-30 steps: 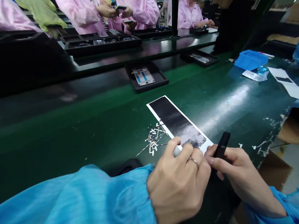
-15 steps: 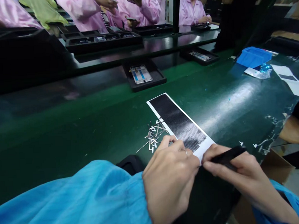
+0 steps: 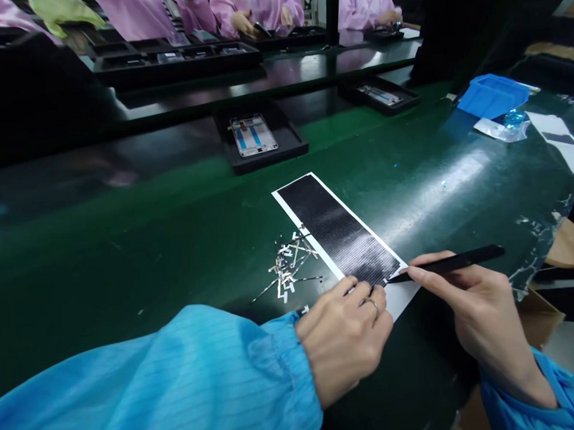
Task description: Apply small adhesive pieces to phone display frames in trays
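Note:
A white sheet covered with rows of thin black strips (image 3: pixel 338 222) lies slantwise on the green table (image 3: pixel 183 246). On its near end rests my left hand (image 3: pixel 354 336), fingers curled and a ring on one of them; whether its fingertips grip anything is hidden. Between the thumb and fingers of my right hand (image 3: pixel 474 301) is a black pen-shaped tool (image 3: pixel 462 259), its tip touching the sheet near the last strips. Beside the sheet's left edge lies a loose heap of small white and black strips (image 3: pixel 290 266).
Behind the sheet a black tray (image 3: pixel 290 144) holds a phone frame; another tray (image 3: pixel 406 99) stands farther right. A blue bin (image 3: pixel 492 95), a plastic bag and papers lie at the back right. People in pink work across the bench beyond a raised ledge.
My right hand has moved from the sheet's near corner up to the strips' edge, its tool now lying flatter. My left hand has shifted slightly right and down. The camera view has shifted a little.

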A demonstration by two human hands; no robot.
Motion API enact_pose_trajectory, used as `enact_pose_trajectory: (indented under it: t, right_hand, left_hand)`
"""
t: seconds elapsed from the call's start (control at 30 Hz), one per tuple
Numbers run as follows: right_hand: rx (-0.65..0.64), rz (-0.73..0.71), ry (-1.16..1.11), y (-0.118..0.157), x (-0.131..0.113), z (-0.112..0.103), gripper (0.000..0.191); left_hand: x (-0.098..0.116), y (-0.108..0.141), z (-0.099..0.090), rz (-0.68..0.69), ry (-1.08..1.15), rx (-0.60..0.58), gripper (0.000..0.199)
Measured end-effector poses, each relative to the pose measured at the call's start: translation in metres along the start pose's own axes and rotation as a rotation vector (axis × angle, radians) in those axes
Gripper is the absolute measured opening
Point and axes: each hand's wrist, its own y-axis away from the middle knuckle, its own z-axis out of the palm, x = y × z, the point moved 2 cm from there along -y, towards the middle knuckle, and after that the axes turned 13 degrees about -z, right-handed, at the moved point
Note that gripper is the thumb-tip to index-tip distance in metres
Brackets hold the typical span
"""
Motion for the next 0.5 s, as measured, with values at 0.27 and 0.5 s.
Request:
enact_pose_trajectory:
  t: [0.27, 0.5]
  right_hand:
    - [0.011, -0.021, 0.044, 0.0, 0.0004, 0.001, 0.013]
    - [0.026, 0.015, -0.047, 0.0015, 0.002, 0.0049, 0.011]
  left_hand:
    - [0.0001, -0.0005, 0.0081, 0.029, 0.02, 0.16, 0.032]
    - [0.0013, 0.0001, 0.0043, 0.019, 0.05, 0.19, 0.037]
